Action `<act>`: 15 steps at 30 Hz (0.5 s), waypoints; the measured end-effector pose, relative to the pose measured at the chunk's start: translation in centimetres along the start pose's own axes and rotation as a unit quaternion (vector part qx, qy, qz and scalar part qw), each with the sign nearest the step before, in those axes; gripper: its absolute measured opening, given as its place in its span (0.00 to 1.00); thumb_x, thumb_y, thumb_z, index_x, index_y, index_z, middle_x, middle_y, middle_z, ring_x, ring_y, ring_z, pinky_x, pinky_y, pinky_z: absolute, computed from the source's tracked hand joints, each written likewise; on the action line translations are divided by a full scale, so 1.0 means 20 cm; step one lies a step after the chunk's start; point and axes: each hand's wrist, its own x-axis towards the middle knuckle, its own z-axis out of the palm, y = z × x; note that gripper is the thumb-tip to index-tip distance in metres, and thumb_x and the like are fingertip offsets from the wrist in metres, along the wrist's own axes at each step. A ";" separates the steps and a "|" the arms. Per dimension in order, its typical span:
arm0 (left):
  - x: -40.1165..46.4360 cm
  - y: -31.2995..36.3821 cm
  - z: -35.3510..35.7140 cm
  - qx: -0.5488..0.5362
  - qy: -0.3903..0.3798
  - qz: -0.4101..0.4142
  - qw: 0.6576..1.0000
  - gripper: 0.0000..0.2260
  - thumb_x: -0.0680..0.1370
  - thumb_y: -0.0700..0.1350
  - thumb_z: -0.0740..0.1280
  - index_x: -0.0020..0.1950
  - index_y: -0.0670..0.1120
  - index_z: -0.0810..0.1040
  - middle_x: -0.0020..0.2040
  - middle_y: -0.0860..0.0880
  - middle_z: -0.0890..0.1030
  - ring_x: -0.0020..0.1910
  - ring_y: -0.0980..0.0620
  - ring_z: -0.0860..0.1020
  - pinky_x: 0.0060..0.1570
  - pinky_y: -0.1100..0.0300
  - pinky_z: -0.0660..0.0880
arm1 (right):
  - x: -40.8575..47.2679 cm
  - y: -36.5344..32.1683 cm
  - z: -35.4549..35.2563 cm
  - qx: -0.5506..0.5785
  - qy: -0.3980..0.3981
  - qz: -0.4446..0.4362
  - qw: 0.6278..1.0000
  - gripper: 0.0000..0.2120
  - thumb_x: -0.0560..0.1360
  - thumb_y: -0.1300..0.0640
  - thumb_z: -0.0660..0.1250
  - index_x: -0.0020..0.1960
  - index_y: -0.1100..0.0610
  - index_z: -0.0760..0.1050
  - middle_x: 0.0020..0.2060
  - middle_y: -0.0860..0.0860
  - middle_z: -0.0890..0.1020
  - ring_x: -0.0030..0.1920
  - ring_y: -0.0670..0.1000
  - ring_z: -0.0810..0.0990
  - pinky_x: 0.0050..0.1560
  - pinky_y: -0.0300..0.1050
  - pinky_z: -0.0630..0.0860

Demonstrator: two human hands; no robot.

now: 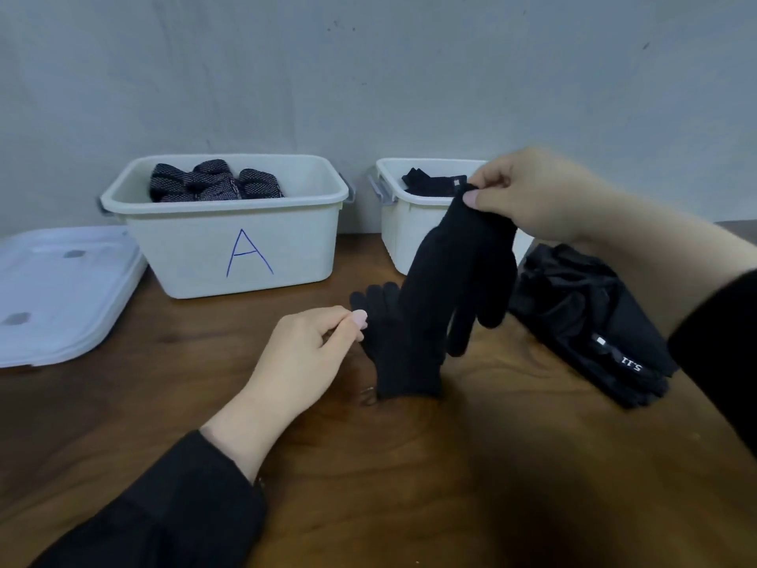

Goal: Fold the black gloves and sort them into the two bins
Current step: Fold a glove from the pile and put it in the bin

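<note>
Our right hand [545, 194] pinching a black glove [458, 272] by its cuff, fingers dangling below the grip, second glove [393, 346] flat on the table [409, 485] beneath, our left hand [303, 358] beside it, fingertips loosely together, holding nothing, bin A [229, 223] beyond, second bin [409, 223] behind the grip.

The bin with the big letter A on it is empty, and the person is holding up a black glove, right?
Not quite. The head view shows the bin marked A holds folded dotted gloves, so it is not empty. The right hand does hold up a black glove.
</note>
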 end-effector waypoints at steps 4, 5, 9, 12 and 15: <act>0.00 0.00 -0.02 -0.012 0.077 -0.027 0.997 0.19 0.81 0.58 0.56 0.40 0.54 0.82 0.38 0.59 0.82 0.45 0.64 0.77 0.40 0.78 0.67 | 0.06 -0.08 0.07 0.003 0.143 -0.053 0.988 0.08 0.82 0.55 0.62 0.52 0.53 0.80 0.44 0.48 0.81 0.47 0.52 0.79 0.48 0.47 0.75; 0.01 0.00 -0.02 -0.019 0.091 -0.029 0.995 0.20 0.81 0.59 0.56 0.39 0.53 0.82 0.37 0.58 0.82 0.45 0.63 0.78 0.40 0.76 0.68 | 0.05 -0.09 0.10 0.010 0.170 -0.077 0.982 0.08 0.82 0.55 0.62 0.53 0.52 0.80 0.44 0.47 0.81 0.48 0.50 0.79 0.51 0.46 0.75; 0.02 -0.01 -0.02 -0.030 0.119 -0.032 0.992 0.19 0.82 0.56 0.57 0.38 0.53 0.81 0.36 0.57 0.81 0.43 0.61 0.78 0.40 0.76 0.68 | -0.10 -0.08 0.34 -0.022 0.138 -0.184 0.973 0.09 0.81 0.61 0.63 0.52 0.56 0.82 0.45 0.50 0.82 0.47 0.51 0.79 0.51 0.49 0.75; 0.04 -0.03 -0.01 -0.034 0.112 -0.035 0.992 0.16 0.82 0.54 0.59 0.39 0.53 0.81 0.36 0.58 0.81 0.41 0.60 0.79 0.39 0.71 0.69 | -0.29 0.02 0.64 -0.111 0.075 -0.270 0.953 0.04 0.76 0.63 0.68 0.48 0.60 0.82 0.43 0.54 0.81 0.45 0.52 0.77 0.47 0.50 0.77; 0.05 -0.05 0.01 -0.025 0.092 -0.025 0.995 0.14 0.82 0.51 0.62 0.38 0.51 0.80 0.38 0.56 0.82 0.42 0.58 0.78 0.43 0.63 0.71 | -0.46 0.10 0.83 -0.073 -0.023 -0.202 0.976 0.17 0.80 0.44 0.59 0.61 0.51 0.79 0.53 0.45 0.77 0.53 0.50 0.76 0.55 0.51 0.76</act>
